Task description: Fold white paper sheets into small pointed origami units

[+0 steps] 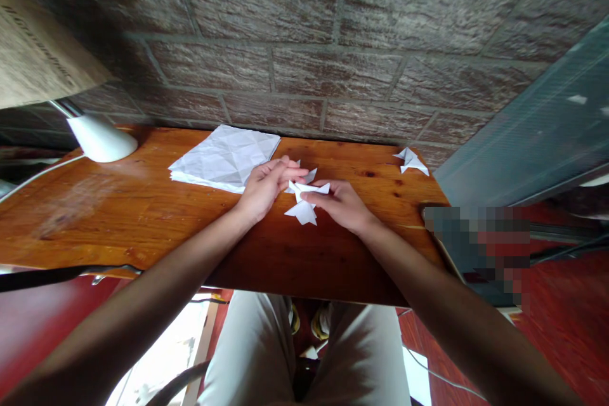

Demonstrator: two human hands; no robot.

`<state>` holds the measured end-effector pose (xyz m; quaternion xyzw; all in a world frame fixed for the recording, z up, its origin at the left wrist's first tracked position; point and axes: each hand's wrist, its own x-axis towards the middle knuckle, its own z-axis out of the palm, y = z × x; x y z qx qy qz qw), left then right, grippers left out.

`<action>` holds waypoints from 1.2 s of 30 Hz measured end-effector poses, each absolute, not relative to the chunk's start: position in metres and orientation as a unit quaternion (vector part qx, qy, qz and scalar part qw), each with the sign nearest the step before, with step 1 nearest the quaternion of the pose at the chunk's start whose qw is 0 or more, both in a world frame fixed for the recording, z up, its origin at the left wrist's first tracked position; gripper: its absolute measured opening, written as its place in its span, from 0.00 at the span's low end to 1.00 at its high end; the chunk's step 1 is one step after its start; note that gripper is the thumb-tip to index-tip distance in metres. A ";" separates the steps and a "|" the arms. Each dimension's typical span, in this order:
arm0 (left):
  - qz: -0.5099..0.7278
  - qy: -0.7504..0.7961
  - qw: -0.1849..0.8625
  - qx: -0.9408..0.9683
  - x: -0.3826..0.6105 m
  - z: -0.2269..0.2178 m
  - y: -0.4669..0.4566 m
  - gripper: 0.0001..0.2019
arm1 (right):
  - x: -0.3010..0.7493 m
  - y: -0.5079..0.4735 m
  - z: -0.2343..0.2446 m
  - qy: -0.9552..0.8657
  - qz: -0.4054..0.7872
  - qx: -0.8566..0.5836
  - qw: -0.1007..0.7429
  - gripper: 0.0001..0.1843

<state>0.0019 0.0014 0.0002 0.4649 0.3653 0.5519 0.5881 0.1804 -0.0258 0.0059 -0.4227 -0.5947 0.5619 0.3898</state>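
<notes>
Over the wooden desk, my right hand (349, 208) pinches a small white folded paper figure (304, 210), thumb on its near side. The figure has several pointed flaps, one lower flap hanging toward me and others rising behind the fingers. Close on its left, my left hand (266, 187) stretches its fingers toward the upper flaps; whether the fingertips touch the paper I cannot tell. Just left of that hand lies a stack of creased white paper sheets (223, 155). Another folded paper figure (412, 161) rests at the desk's far right corner.
The wooden desk (157, 203) stands against a brick wall (295, 70). A lamp with a white base (105, 138) and a paper-like shade (42, 44) is at the left, its cable trailing forward. A greenish panel (523, 127) leans at the right.
</notes>
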 end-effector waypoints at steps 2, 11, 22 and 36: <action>0.551 0.365 0.592 0.462 0.002 0.004 -0.001 0.23 | 0.184 -0.024 0.007 -0.583 0.557 -0.423 0.415 0.20; 0.476 0.371 0.562 0.566 0.002 -0.003 -0.004 0.19 | 0.189 -0.023 0.011 -0.530 0.582 -0.448 0.424 0.22; 0.487 0.374 0.563 0.554 0.002 -0.003 -0.003 0.22 | 0.184 -0.027 0.015 -0.542 0.591 -0.437 0.408 0.21; 0.465 0.361 0.570 0.573 0.002 0.001 -0.007 0.17 | 0.191 -0.024 0.015 -0.503 0.611 -0.441 0.423 0.20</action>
